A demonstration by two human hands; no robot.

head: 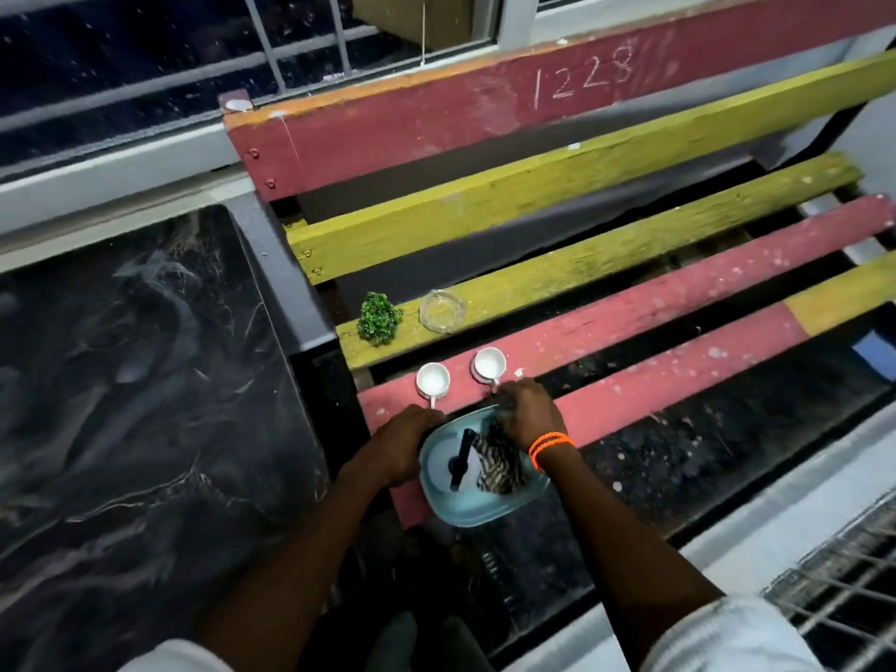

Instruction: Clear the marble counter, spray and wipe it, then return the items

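A light blue tray [477,509] rests on the front red slat of the bench [679,380]. It carries a black watch-like object [460,459] and a striped cloth [499,465]. My left hand [400,446] grips the tray's left rim. My right hand [528,414], with orange bands at the wrist, holds the tray's far right edge by the cloth. Two white cups [433,380] [489,365] stand on the red slat just beyond the tray. A small green plant [379,318] and a glass ashtray [442,310] sit on the yellow slat behind. The dark marble counter [136,380] lies to the left, bare.
The bench has gaps between its red and yellow slats. A window with bars [194,65] runs behind the counter. A wire mesh [843,594] lies at the lower right, with a pale ledge beside it.
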